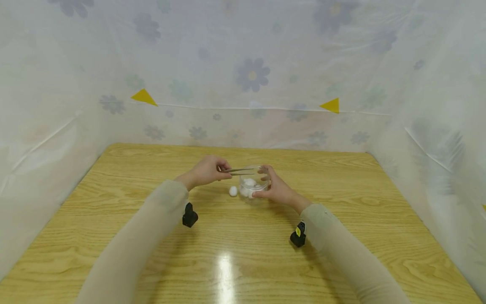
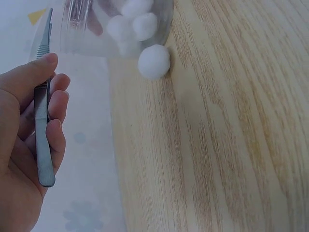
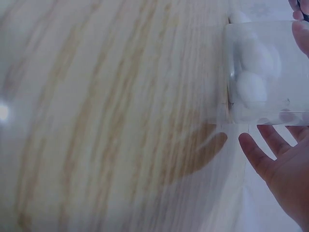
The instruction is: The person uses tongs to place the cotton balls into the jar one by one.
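My left hand (image 1: 208,171) pinches a pair of metal tweezers (image 2: 43,140) between thumb and fingers. In the head view the tweezer tips lie over the mouth of a clear jar (image 3: 289,92) and stand slightly apart, with nothing seen between them. Several white cotton balls (image 2: 137,7) lie in the jar. Around the jar's right side curls my right hand (image 1: 279,190), thumb at the front and fingers toward the back. One loose cotton ball (image 2: 154,62) sits on the table, just left of the jar.
The wooden table (image 1: 228,236) reaches back to a flowered plastic curtain (image 1: 212,76), which also hangs at both sides. Black wrist cameras (image 1: 190,215) hang below both cuffs. Yellow triangles (image 1: 144,97) mark the back curtain.
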`<act>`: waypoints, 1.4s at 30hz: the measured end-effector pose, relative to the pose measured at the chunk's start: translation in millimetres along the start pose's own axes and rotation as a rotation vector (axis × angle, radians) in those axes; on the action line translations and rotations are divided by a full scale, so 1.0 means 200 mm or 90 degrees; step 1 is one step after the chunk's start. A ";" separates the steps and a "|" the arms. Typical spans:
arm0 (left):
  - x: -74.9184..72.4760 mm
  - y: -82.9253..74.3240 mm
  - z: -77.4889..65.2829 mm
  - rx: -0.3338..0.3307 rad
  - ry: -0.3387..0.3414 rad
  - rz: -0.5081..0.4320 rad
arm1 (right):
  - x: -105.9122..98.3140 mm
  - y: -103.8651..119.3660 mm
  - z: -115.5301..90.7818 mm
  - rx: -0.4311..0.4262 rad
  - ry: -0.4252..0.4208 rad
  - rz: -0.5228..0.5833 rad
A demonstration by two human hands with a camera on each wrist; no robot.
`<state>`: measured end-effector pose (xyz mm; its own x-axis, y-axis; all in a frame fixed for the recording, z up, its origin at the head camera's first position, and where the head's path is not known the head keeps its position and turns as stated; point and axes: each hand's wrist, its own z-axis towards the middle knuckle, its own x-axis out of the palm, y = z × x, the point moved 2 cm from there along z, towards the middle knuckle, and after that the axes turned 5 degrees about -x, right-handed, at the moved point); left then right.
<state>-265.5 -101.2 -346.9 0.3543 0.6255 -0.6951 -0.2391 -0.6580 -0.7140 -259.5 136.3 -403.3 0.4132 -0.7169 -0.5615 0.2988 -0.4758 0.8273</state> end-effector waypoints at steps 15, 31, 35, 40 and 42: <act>-0.06 0.08 -0.06 -0.002 -0.005 -0.045 | -0.01 0.01 0.00 -0.007 0.003 0.005; -0.10 0.20 -0.13 0.002 -0.024 -0.010 | -0.01 0.02 -0.01 -0.007 0.002 0.001; -0.10 0.22 -0.14 -0.011 -0.018 -0.009 | 0.00 0.01 -0.01 -0.005 0.000 -0.001; -0.08 0.25 -0.14 -0.030 -0.018 -0.006 | 0.00 0.01 -0.01 -0.003 -0.002 -0.003; -0.08 0.26 -0.14 -0.035 -0.016 -0.005 | 0.00 0.02 -0.01 -0.003 -0.002 -0.003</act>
<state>-257.8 -156.5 -370.8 0.3328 0.6403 -0.6923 -0.1864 -0.6750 -0.7139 -257.3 136.0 -400.6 0.4093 -0.7163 -0.5651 0.3046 -0.4765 0.8247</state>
